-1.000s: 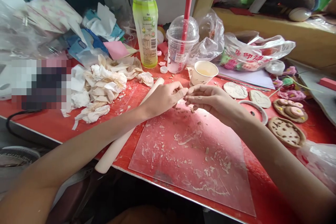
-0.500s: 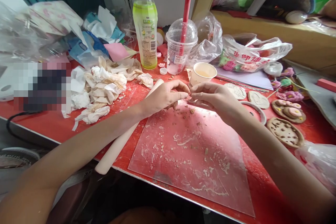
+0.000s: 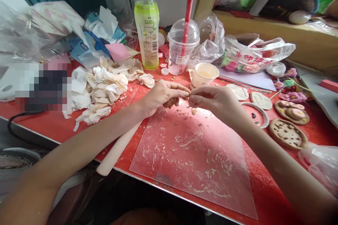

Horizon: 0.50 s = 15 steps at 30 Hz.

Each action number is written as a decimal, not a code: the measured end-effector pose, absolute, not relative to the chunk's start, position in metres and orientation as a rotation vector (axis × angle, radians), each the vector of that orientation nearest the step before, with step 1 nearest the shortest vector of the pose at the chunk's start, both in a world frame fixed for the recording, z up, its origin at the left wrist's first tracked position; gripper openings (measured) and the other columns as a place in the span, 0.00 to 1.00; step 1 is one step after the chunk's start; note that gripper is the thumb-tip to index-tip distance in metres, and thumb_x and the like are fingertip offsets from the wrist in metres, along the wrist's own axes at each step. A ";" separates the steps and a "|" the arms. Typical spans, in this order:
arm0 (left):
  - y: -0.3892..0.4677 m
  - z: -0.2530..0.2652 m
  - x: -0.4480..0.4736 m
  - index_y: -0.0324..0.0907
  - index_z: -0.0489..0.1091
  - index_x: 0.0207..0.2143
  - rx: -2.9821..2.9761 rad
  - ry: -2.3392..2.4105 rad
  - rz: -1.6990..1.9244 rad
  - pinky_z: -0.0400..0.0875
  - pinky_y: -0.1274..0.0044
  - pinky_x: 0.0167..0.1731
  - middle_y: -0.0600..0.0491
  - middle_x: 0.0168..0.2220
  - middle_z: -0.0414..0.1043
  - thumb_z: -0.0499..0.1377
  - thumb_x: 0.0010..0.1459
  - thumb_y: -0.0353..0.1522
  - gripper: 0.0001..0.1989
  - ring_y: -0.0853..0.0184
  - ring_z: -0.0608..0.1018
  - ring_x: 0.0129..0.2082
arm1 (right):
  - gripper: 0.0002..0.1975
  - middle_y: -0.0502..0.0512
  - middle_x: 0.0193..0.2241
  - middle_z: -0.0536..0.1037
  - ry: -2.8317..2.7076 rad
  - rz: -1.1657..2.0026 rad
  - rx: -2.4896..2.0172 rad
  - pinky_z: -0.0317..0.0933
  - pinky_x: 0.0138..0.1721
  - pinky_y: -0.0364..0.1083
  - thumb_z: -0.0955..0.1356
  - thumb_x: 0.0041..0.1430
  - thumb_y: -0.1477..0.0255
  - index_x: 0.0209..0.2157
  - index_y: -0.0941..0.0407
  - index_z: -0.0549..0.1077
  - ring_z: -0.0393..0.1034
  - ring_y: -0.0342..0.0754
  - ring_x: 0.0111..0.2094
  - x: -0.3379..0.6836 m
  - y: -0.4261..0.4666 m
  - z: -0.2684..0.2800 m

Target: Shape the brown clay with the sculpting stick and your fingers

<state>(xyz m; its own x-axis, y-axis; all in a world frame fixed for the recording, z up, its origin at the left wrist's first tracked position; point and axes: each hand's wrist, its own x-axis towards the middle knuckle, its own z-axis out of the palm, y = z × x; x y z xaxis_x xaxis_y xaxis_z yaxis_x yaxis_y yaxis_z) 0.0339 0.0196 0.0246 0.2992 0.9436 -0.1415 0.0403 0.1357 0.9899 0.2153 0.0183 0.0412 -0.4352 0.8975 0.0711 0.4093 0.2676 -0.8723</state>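
Observation:
My left hand (image 3: 169,95) and my right hand (image 3: 208,96) meet fingertip to fingertip above the far end of a clear board (image 3: 190,154). Both are closed in a pinch; whatever lies between the fingertips is too small or hidden to make out. Dry crumbs and pale smears cover the board. A wooden rolling pin (image 3: 118,149) lies slanted under my left forearm. Just behind my hands stands a paper cup (image 3: 204,75) of cloudy yellowish liquid. To the right of my right hand are a pale ring (image 3: 264,116) and round clay pieces (image 3: 288,133), some decorated.
Crumpled tissues (image 3: 102,88) are heaped on the left of the red table (image 3: 124,112). A green drink bottle (image 3: 146,31) and a domed plastic cup (image 3: 182,49) with a red straw stand at the back. Plastic bags (image 3: 256,54) and crocheted flowers (image 3: 295,96) sit at right.
My fingertips have come together, with thumbs and index fingers now pressed closer. My left hand has shifted slightly; the things on the table stay in place.

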 end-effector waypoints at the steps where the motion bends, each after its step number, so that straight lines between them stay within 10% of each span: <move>1: 0.020 0.024 0.033 0.37 0.74 0.31 1.238 1.047 0.877 0.54 0.87 0.13 0.56 0.24 0.71 0.62 0.47 0.32 0.08 0.80 0.67 0.17 | 0.08 0.54 0.26 0.78 -1.968 1.085 -1.172 0.69 0.31 0.47 0.68 0.53 0.68 0.31 0.58 0.76 0.73 0.46 0.27 0.215 0.018 0.040; 15: 0.022 0.018 0.032 0.39 0.76 0.28 1.066 0.936 0.932 0.55 0.85 0.15 0.57 0.21 0.70 0.65 0.43 0.30 0.06 0.78 0.68 0.18 | 0.07 0.54 0.27 0.78 -1.946 0.984 -1.095 0.70 0.32 0.48 0.68 0.55 0.68 0.32 0.56 0.76 0.74 0.47 0.28 0.214 0.017 0.031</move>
<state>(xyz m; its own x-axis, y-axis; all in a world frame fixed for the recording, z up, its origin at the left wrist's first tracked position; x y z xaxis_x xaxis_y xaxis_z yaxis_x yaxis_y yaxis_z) 0.0325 0.0225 0.0185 0.3177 0.9349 -0.1584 -0.1547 0.2160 0.9641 0.2142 0.0172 0.0315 -0.4086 0.8915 0.1957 0.3710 0.3581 -0.8568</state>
